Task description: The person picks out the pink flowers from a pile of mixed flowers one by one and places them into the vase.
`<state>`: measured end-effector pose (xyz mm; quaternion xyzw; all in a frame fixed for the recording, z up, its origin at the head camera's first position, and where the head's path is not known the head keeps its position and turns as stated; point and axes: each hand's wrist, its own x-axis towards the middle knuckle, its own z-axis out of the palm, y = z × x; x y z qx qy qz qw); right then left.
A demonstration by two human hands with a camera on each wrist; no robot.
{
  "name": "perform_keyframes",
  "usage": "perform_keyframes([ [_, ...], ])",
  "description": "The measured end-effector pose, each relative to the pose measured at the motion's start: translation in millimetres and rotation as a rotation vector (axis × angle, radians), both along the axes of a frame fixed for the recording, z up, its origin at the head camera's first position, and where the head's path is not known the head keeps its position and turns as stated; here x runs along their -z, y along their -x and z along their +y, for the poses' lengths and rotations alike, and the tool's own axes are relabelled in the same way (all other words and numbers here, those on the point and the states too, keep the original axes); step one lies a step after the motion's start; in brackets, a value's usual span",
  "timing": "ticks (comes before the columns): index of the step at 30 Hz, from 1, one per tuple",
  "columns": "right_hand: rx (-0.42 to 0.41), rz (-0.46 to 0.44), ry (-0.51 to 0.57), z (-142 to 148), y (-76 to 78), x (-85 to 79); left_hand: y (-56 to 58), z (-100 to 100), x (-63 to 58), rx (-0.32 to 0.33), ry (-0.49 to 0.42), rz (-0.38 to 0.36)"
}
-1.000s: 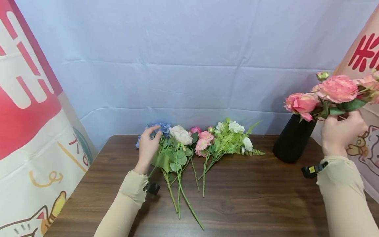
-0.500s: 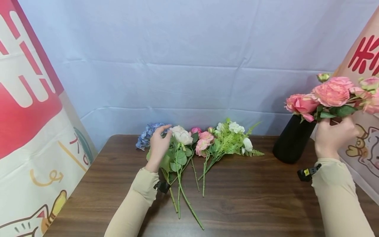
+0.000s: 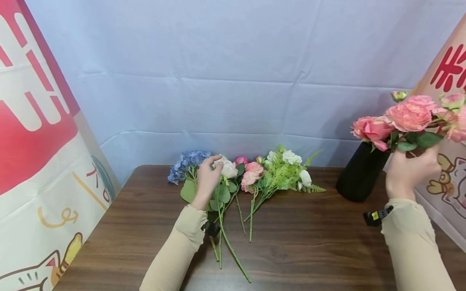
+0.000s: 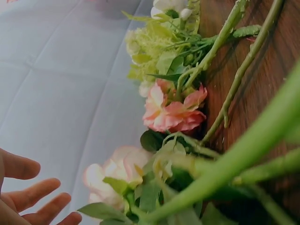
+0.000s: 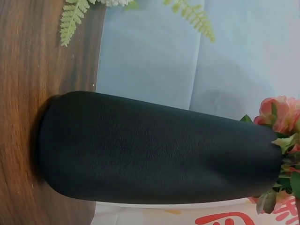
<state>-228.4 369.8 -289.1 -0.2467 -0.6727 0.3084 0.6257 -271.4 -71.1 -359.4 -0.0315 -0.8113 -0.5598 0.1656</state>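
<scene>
My left hand (image 3: 208, 180) hovers over the white rose (image 3: 229, 169) and its green leaves, fingers parted and relaxed. In the left wrist view, those fingers (image 4: 44, 194) are apart from the pale rose (image 4: 112, 176). A blue hydrangea (image 3: 185, 165) lies just to the left of that hand. At the right, a black vase (image 3: 361, 173) holds pink peonies (image 3: 409, 115) at its mouth. My right hand (image 3: 411, 171) grips the peony stems below the blooms, by the vase's rim; its fingertips are partly hidden. The right wrist view shows the vase (image 5: 159, 150) without the fingers.
Pink flowers (image 3: 251, 178) and white flowers with green fern leaves (image 3: 284, 173) lie along the back of the brown wooden table (image 3: 302, 242). Several loose stems (image 3: 233, 252) point toward its front. A pale blue cloth (image 3: 233, 81) hangs behind.
My left hand has moved right, from the blue hydrangea to the white rose. My right hand has shifted slightly left, and the peonies have shifted with it.
</scene>
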Motion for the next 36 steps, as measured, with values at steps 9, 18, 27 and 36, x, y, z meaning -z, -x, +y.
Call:
perform_keyframes([
  [9, -0.148, 0.158, -0.056, -15.7, -8.2, 2.3, 3.0, 11.5, 3.2, 0.005, 0.016, 0.040],
  [18, -0.083, 0.202, -0.074, -45.9, -22.8, -7.2, 2.7, 28.0, 0.0, -0.012, 0.051, 0.065],
  [27, -0.060, 0.293, -0.127, -68.1, -20.4, -13.8, 1.7, 41.3, -0.1, -0.008, 0.071, 0.021],
  [36, -0.212, 0.353, -0.139, -112.2, -25.5, -21.9, -0.7, 52.5, 1.5, 0.047, 0.131, -0.020],
])
